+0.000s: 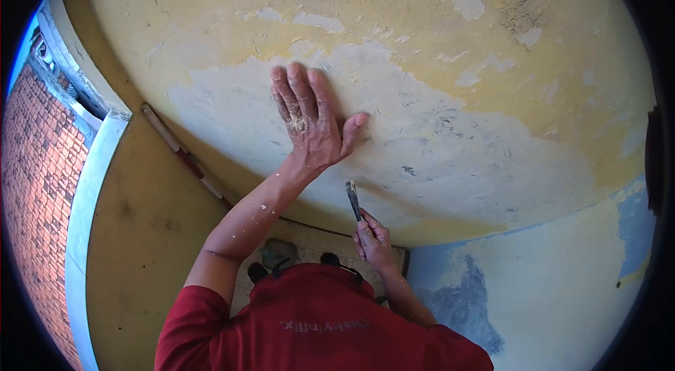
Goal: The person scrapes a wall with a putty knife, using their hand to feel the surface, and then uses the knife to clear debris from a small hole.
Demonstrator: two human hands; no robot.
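My left hand [308, 121] lies flat with its palm on the wall, fingers pointing up and thumb spread to the right. Pale flakes cling to its back and forearm. Beneath it is a whitish patch of wall [422, 135], bordered by yellow paint [394, 2] with ragged edges. Lower and to the right, my right hand [373, 237] is closed around the handle of a narrow scraper [353, 197]. The scraper's blade points upward and slightly left, below my left hand; whether it touches the wall is unclear.
A red and white pole [184, 154] leans in the left corner. Beyond the pale wall edge [90, 209], roof tiles [43, 160] show at left. The adjoining wall [548, 287] has blue-grey patches. My feet and a greyish object [280, 253] are on the floor below.
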